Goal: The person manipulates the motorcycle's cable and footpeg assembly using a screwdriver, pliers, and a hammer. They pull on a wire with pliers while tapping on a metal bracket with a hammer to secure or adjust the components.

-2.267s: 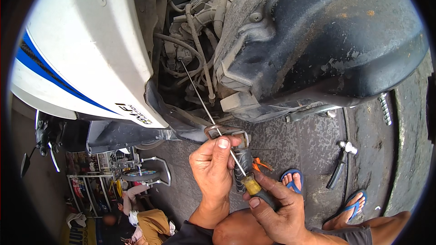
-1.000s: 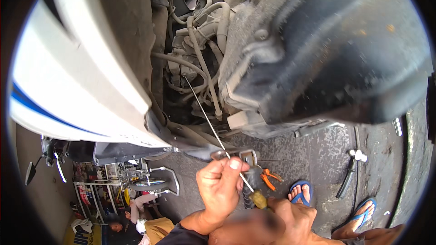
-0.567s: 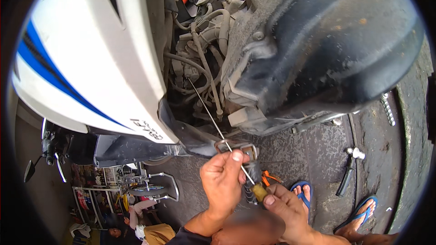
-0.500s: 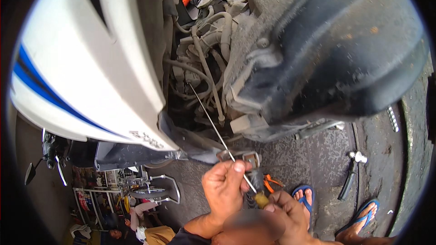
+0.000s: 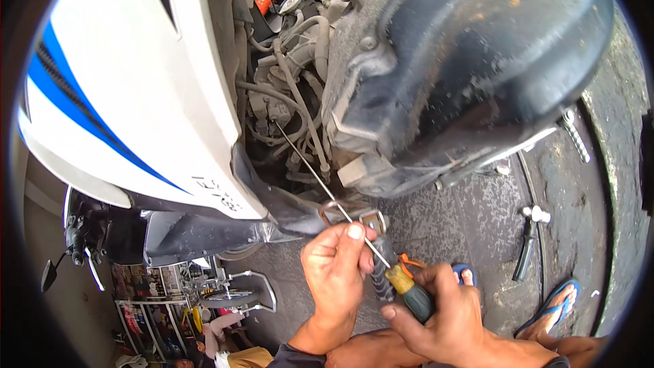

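Beside the screwdriver shaft [image 5: 318,178] — hoses [image 5: 296,90]

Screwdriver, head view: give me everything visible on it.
The screwdriver has a long, thin, straight, metallic-looking shaft and a thick handle, yellow and translucent-looking toward the shaft, dark green behind. It lies diagonally, tip up and to the left among the dusty hoses; whether the tip touches anything is unclear. The left hand pinches the shaft; the right hand is loosely around the handle, its exact contact unclear.
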Available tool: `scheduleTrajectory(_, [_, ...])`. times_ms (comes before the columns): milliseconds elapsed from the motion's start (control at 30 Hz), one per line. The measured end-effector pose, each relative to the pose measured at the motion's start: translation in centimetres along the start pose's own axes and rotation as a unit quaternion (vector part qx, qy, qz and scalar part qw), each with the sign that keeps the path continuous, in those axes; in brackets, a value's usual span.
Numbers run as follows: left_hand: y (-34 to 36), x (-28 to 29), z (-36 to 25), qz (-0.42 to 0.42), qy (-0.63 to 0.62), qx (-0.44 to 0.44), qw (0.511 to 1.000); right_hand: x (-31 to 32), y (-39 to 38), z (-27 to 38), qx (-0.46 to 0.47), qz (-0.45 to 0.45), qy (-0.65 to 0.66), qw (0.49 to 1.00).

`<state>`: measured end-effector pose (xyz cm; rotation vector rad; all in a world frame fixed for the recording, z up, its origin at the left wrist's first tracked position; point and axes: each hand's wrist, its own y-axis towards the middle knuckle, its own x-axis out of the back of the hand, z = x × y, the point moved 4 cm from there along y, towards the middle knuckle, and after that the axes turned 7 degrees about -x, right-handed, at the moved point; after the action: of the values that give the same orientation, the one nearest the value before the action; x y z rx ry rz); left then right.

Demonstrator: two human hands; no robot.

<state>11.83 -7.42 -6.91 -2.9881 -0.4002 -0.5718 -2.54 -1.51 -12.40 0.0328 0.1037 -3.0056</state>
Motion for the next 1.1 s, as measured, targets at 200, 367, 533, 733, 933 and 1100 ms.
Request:
scheduleTrajectory(200, [0.3, -0.3, 0.4, 0.003, -0.045, -0.005, 0.999, -2.0, -2.5, -1.7, -0.402, 0.224, 0.682, 0.569])
scheduleTrajectory(367, [0.1, 0.5, -0.3, -0.065, 0.066, -0.105, 0.990, -1.9, -1.3, -0.5, -0.399, 0.144, 0.600, 0.678])
scheduleTrajectory(533, [0.5, -1.1, -1.6, 0.009, 0.032, -0.361, 0.932, -2.2, -1.9, 1.6, -0.253, 0.017, 0.534, 0.807])
scheduleTrajectory(733, [2.4, -0.1, -1.4, 0.068, 0.135, -0.359, 0.921, -1.6, -2.5, 2.9, -0.278, 0.011, 0.487, 0.828])
scheduleTrajectory(933, [2.3, 2.8, 0.6, 0.098, 0.030, -0.387, 0.917, -1.4, -0.8, 1.7, -0.345, 0.055, 0.471, 0.810])
scheduleTrajectory(1100, [0.4, 3.0, 2.1, -0.026, -0.040, -0.457, 0.888, 1.0, -1.6, 1.5, -0.259, 0.019, 0.430, 0.865])
